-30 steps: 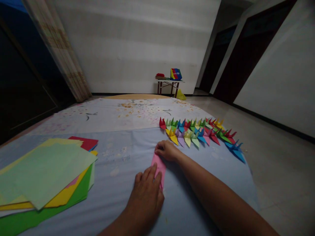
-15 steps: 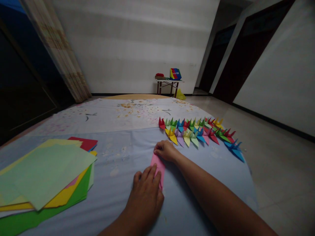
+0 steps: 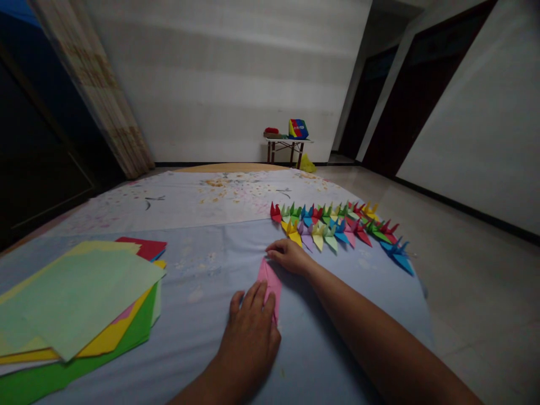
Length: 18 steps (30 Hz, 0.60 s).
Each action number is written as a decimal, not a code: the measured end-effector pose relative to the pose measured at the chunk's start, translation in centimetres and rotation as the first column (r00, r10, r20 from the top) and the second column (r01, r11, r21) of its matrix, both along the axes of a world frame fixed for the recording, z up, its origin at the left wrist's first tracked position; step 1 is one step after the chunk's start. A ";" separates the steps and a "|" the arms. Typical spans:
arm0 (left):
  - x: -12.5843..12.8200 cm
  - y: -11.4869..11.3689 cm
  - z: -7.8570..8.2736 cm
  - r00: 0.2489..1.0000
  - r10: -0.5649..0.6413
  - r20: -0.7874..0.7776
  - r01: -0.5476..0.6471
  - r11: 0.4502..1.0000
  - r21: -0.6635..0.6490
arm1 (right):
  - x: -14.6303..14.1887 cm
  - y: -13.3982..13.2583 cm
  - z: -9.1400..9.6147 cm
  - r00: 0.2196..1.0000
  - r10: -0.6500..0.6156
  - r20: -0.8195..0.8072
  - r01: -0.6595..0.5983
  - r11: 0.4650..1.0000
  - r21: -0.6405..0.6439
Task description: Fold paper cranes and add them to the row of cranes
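Observation:
A folded pink origami paper (image 3: 267,273), narrow with a pointed far tip, lies on the blue cloth in front of me. My left hand (image 3: 252,320) rests flat across its near part, fingers stretched and slightly spread, covering much of it. Just beyond the pink tip is my right hand (image 3: 291,257), its fingers loosely bent with a small gap from the thumb; nothing shows between them. Beyond it, several folded paper cranes (image 3: 319,236) in many colours stand in rows, the near row close behind my right hand.
Loose coloured paper sheets (image 3: 88,292) are piled at the left of the table. The cloth (image 3: 202,349) covers the round table. A small side table (image 3: 289,140) with a colourful box (image 3: 298,129) stands by the far wall.
My right fingers have let go of the pink paper's far end and lifted slightly away, so its pointed tip now shows. My left hand stays on the paper.

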<state>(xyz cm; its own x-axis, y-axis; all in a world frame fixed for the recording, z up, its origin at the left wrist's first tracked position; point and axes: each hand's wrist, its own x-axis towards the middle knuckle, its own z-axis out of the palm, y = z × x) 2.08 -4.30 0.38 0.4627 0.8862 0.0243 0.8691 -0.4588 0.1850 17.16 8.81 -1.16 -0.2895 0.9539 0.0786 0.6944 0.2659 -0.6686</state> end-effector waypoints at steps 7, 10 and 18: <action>0.0 -0.1 0.0 1.000 0.010 0.011 -0.010 1.000 -0.023 | -1.0 -1.5 0.5 0.985 -0.103 0.141 0.091 0.991 0.094; 0.0 -0.1 0.1 1.000 0.006 0.015 -0.006 1.000 -0.017 | -1.6 -1.7 0.3 0.979 -0.090 0.181 0.083 0.995 0.046; 0.0 0.0 -0.1 1.000 0.002 0.001 -0.002 1.000 0.000 | -1.5 -1.2 -0.1 0.983 -0.080 0.168 0.080 0.997 0.008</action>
<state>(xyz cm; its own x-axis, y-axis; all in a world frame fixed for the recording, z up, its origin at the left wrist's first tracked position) 2.13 -4.35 0.24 0.4605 0.8873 0.0253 0.8699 -0.4568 0.1861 15.71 7.56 -1.26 -0.2213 0.9745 0.0361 0.8160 0.2053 -0.5404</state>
